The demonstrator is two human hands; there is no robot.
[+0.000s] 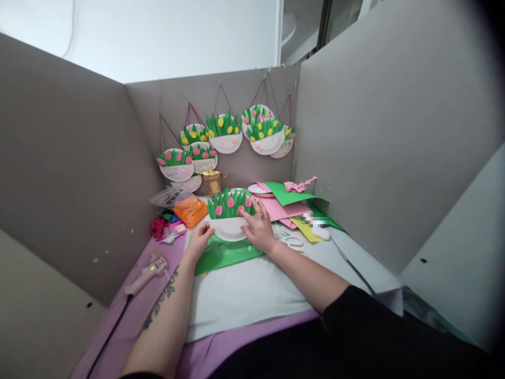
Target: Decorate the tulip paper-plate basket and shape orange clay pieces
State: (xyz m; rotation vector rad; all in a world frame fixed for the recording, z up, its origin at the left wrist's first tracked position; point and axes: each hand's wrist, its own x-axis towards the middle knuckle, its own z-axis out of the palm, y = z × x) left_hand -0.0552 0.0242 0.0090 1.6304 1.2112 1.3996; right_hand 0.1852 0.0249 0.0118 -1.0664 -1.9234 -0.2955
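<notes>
A paper plate basket (231,227) stands tilted up in front of me, with green paper grass (223,208) and several pink paper tulips (231,201) rising from its white half-plate pocket. My left hand (200,239) has its fingers closed at the basket's left edge. On the other side, my right hand (261,227) is open with fingers spread, a fingertip touching the rightmost lower pink tulip and the thumb by the pocket's rim. Beneath the basket lies a green paper sheet (224,258).
A pink glue gun (148,275) with a cord rests at left. Orange packet (191,211) and red yarn (159,228) lie behind it. White scissors (292,241), coloured paper (282,208) and a white corded device (321,233) are at right. Finished-looking plate baskets (224,143) hang on the grey partition.
</notes>
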